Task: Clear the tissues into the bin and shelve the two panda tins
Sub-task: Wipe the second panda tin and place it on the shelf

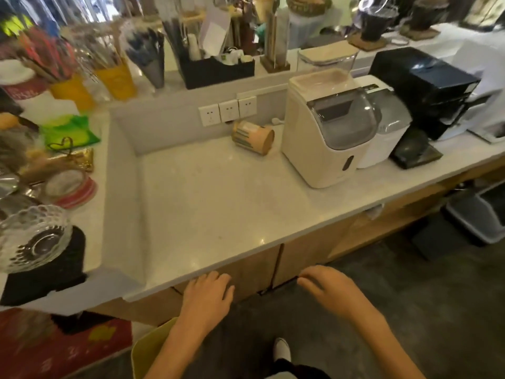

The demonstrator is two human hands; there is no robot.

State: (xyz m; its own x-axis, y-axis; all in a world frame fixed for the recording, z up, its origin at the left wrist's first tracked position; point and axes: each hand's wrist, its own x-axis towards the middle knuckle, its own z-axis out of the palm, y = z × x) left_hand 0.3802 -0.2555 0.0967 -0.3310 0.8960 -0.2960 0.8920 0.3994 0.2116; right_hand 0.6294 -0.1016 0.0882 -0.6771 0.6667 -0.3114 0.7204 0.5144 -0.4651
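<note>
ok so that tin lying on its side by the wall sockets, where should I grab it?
Wrap a hand over the middle of the tin from above: it lies tilted on the counter, curved side up, with the appliance close on its right.

White speckled bench (207, 203) ran on wood cabinet fronts (303, 258), with a grey backsplash (169, 124) carrying three wall sockets (228, 112). Dark concrete floor (426, 291) below; soft glare on stone.
</note>
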